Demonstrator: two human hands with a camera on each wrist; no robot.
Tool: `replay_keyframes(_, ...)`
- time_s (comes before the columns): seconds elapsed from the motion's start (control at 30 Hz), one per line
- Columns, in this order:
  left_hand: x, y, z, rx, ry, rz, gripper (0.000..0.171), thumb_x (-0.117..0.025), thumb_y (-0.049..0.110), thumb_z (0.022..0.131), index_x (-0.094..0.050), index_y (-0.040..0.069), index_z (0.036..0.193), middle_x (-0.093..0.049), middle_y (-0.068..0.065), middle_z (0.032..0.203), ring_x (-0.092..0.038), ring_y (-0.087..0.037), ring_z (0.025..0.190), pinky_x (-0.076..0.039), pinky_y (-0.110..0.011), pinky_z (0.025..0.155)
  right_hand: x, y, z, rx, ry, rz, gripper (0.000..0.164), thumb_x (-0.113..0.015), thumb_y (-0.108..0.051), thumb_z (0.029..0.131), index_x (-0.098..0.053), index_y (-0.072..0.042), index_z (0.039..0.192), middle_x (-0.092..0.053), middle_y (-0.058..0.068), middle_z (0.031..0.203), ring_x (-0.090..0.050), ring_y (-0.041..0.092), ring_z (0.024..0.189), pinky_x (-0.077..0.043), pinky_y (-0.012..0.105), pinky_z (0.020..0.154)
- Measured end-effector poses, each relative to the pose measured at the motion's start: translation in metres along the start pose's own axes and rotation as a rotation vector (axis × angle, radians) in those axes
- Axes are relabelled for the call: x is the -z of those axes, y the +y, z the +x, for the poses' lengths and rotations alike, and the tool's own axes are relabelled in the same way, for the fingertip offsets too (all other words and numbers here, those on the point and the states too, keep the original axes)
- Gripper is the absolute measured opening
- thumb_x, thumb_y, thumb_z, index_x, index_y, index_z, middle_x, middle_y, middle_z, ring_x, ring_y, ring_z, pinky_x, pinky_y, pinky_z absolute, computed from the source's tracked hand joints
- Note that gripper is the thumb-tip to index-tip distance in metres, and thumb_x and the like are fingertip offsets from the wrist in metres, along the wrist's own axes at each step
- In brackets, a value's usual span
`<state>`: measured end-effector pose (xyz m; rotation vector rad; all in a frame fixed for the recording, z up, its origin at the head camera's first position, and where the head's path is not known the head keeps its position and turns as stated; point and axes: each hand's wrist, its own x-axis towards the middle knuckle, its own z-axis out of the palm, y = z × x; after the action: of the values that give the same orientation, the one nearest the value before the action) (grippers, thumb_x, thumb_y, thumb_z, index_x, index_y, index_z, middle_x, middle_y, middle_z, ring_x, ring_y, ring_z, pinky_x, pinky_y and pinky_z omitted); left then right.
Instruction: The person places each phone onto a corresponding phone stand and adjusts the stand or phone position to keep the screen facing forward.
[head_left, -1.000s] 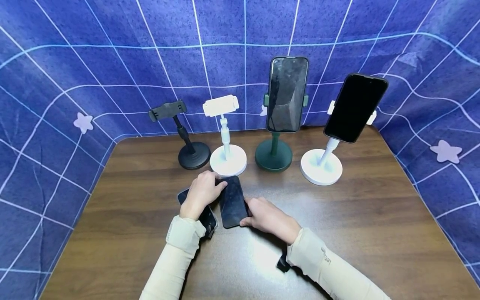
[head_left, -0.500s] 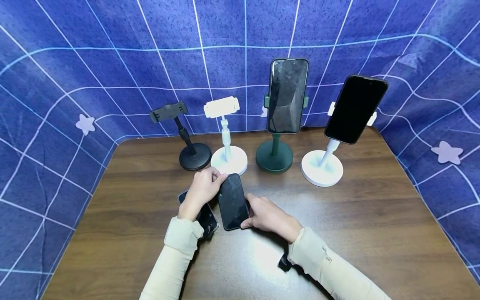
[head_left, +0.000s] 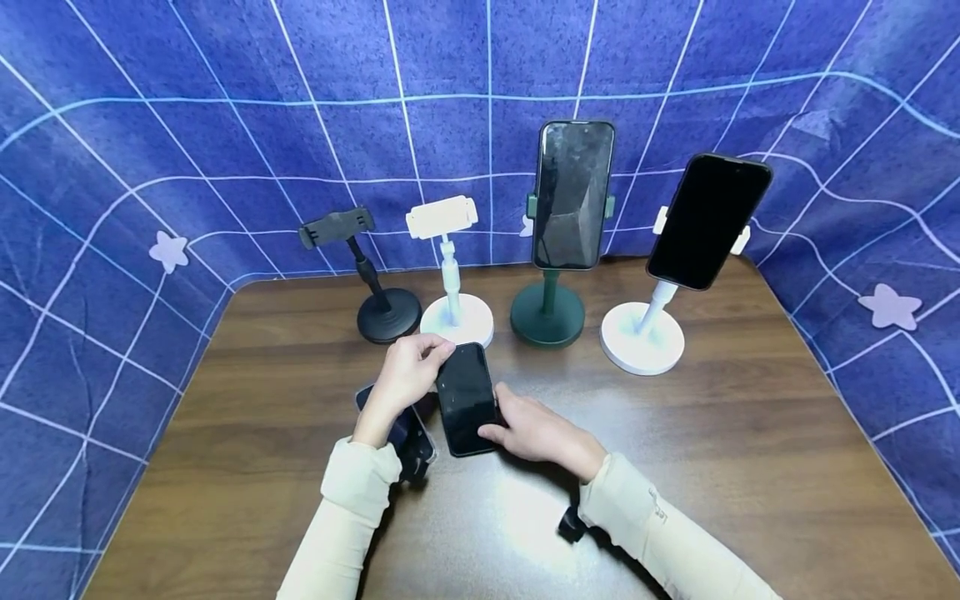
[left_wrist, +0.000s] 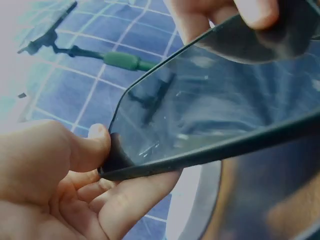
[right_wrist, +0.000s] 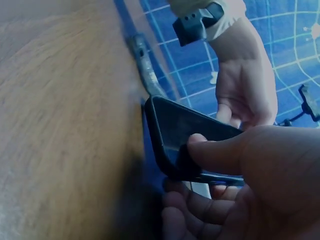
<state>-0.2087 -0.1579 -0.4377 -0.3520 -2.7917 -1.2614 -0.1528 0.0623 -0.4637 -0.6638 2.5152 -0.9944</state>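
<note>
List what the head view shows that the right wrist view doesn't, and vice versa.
Head only: the green stand with its mounted phone, and the far-right white stand with its tilted phone.

Right wrist only: several fingers of the right grip curled beneath the held phone.

Both: the held phone, left grip, right grip, tabletop, blue backdrop, and apparently the black stand.

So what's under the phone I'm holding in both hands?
The wrist views show fingers of your left hand and right hand under the phone. The table shows around it, but whatever lies directly beneath is covered and can't be seen.
</note>
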Motion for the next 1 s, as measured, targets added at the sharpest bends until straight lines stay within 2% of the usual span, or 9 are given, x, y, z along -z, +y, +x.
replay_keyframes(0.07, 0.002, 0.005, -0.001, -0.019, 0.018, -0.011, 0.017, -0.062, 0.025, 0.096, -0.074, 0.014, 0.091, -0.071, -0.001, 0.080, -0.059, -0.018, 0.076, -0.049, -0.038, 0.074, 0.002, 0.000, 0.000, 0.009, -0.005, 0.049, 0.034, -0.062, -0.032, 0.096, -0.047, -0.008, 0.114, -0.063, 0.010, 0.103, -0.060, 0.021, 0.097, -0.049, 0.045, 0.087)
replay_keyframes(0.17, 0.006, 0.014, -0.003, -0.055, 0.057, -0.011, 0.016, -0.063, 0.023, 0.096, -0.074, 0.013, 0.091, -0.071, 0.000, 0.080, -0.057, -0.018, 0.073, -0.047, -0.037, 0.070, 0.005, 0.000, 0.000, 0.034, -0.007, 0.100, 0.029, -0.061, -0.030, 0.097, -0.047, -0.009, 0.112, -0.062, 0.006, 0.099, -0.058, 0.018, 0.096, -0.048, 0.043, 0.088)
replay_keyframes(0.23, 0.009, 0.021, -0.005, -0.074, 0.090, -0.013, 0.015, -0.063, 0.022, 0.095, -0.074, 0.012, 0.092, -0.071, -0.001, 0.080, -0.056, -0.018, 0.071, -0.047, -0.037, 0.068, 0.006, -0.001, 0.001, 0.050, -0.020, 0.142, 0.025, -0.059, -0.028, 0.098, -0.047, -0.010, 0.112, -0.063, 0.005, 0.092, -0.060, 0.017, 0.089, -0.050, 0.041, 0.083)
replay_keyframes(0.4, 0.021, 0.039, -0.013, -0.102, 0.213, -0.050, 0.013, -0.065, 0.021, 0.094, -0.073, 0.012, 0.090, -0.071, -0.003, 0.080, -0.056, -0.016, 0.069, -0.048, -0.037, 0.066, 0.006, -0.005, 0.002, 0.091, -0.098, 0.362, 0.017, -0.048, -0.022, 0.104, -0.051, -0.008, 0.112, -0.071, 0.013, 0.086, -0.066, 0.026, 0.074, -0.057, 0.041, 0.064)
replay_keyframes(0.53, 0.033, 0.053, -0.021, -0.124, 0.315, -0.062, 0.015, -0.064, 0.023, 0.095, -0.073, 0.012, 0.091, -0.069, -0.002, 0.077, -0.054, -0.015, 0.065, -0.044, -0.033, 0.060, 0.007, -0.009, 0.002, 0.125, -0.126, 0.452, 0.021, -0.044, -0.021, 0.105, -0.054, -0.002, 0.106, -0.071, 0.015, 0.078, -0.067, 0.028, 0.071, -0.057, 0.044, 0.061)
replay_keyframes(0.63, 0.040, 0.064, -0.025, -0.140, 0.358, -0.060, 0.016, -0.063, 0.026, 0.096, -0.073, 0.013, 0.094, -0.071, -0.001, 0.083, -0.055, -0.014, 0.062, -0.043, -0.030, 0.057, 0.010, -0.013, 0.002, 0.163, -0.088, 0.468, 0.023, -0.043, -0.020, 0.106, -0.055, -0.001, 0.103, -0.069, 0.015, 0.075, -0.066, 0.028, 0.069, -0.057, 0.043, 0.060)
replay_keyframes(0.8, 0.047, 0.082, -0.028, -0.191, 0.399, -0.077, 0.018, -0.062, 0.030, 0.097, -0.073, 0.015, 0.096, -0.071, 0.001, 0.088, -0.048, -0.014, 0.055, -0.039, -0.028, 0.051, 0.014, -0.021, 0.001, 0.207, -0.016, 0.558, 0.021, -0.041, -0.021, 0.106, -0.053, -0.004, 0.107, -0.069, 0.019, 0.084, -0.066, 0.036, 0.076, -0.056, 0.050, 0.063)
replay_keyframes(0.87, 0.050, 0.088, -0.027, -0.212, 0.410, -0.096, 0.018, -0.062, 0.029, 0.097, -0.073, 0.015, 0.098, -0.071, 0.000, 0.086, -0.043, -0.016, 0.053, -0.036, -0.027, 0.050, 0.016, -0.024, 0.000, 0.220, 0.008, 0.611, 0.020, -0.041, -0.019, 0.106, -0.052, -0.003, 0.111, -0.068, 0.021, 0.085, -0.066, 0.040, 0.077, -0.056, 0.053, 0.064)
replay_keyframes(1.0, 0.052, 0.095, -0.024, -0.236, 0.416, -0.173, 0.019, -0.061, 0.028, 0.097, -0.072, 0.012, 0.101, -0.070, -0.002, 0.083, -0.043, -0.015, 0.053, -0.036, -0.025, 0.053, 0.020, -0.030, -0.004, 0.268, 0.069, 0.684, 0.022, -0.040, -0.015, 0.106, -0.051, 0.000, 0.118, -0.066, 0.028, 0.084, -0.065, 0.044, 0.075, -0.056, 0.050, 0.064)
